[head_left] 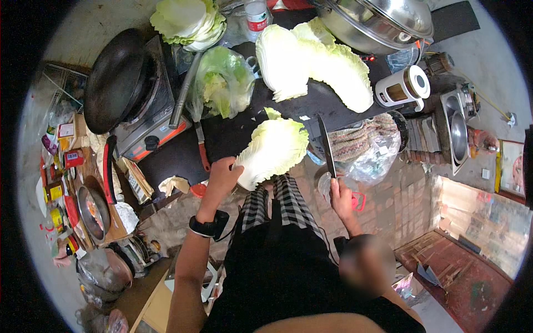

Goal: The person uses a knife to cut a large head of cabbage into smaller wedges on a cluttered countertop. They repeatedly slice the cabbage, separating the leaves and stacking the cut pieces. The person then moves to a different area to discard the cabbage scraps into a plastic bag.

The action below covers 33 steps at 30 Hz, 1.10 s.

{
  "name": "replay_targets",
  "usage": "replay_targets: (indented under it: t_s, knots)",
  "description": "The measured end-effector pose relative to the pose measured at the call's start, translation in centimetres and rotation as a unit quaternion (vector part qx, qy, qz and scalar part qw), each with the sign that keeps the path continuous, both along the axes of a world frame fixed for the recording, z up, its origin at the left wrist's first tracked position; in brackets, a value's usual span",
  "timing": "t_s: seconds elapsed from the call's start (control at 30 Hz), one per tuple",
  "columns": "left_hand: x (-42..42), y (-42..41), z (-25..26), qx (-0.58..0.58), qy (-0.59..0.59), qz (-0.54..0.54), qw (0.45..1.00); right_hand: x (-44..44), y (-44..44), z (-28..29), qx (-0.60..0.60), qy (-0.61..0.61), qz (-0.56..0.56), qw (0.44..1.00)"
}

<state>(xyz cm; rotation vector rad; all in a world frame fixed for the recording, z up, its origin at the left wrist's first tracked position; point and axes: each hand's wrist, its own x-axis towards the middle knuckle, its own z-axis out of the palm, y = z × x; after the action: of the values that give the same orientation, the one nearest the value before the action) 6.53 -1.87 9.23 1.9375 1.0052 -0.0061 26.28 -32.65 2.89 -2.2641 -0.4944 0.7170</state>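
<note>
My left hand pinches the pale base of a single napa cabbage leaf, held out over the near edge of the dark countertop. In my right hand is a kitchen knife, its blade pointing away from me, apart from the leaf. Farther back lie a cut napa cabbage and a long loose leaf. Left of these, a clear plastic bag holds more cabbage. A second knife with a reddish-brown handle rests just beyond my left hand.
At left, a black wok sits on a gas stove. Stacked cabbage leaves fill a container behind. A plastic bottle, a lidded steel pot and a white jug stand along the back and right. Knitted cloth lies below the right edge.
</note>
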Motion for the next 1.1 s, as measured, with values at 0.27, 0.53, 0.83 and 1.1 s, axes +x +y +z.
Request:
replay_targets:
  t_s: [0.27, 0.53, 0.83, 1.1]
  knots:
    - [-2.9, 0.6, -4.3, 0.089, -0.023, 0.05, 0.994, -2.4, 4.2, 2.5, -0.026, -0.029, 0.11, 0.993]
    - [-3.2, 0.1, -4.8, 0.072, 0.02, 0.06, 0.995, -4.5, 9.4, 0.4, -0.136, -0.069, 0.172, 0.973]
    - [-3.9, 0.1, -6.6, 0.025, 0.011, 0.056, 0.998, -4.1, 10.7, -1.2, -0.143, -0.153, 0.195, 0.958]
    - [-2.9, 0.1, -2.8, -0.074, -0.038, 0.145, 0.986, -3.1, 12.8, -0.6, -0.152, -0.141, 0.208, 0.956]
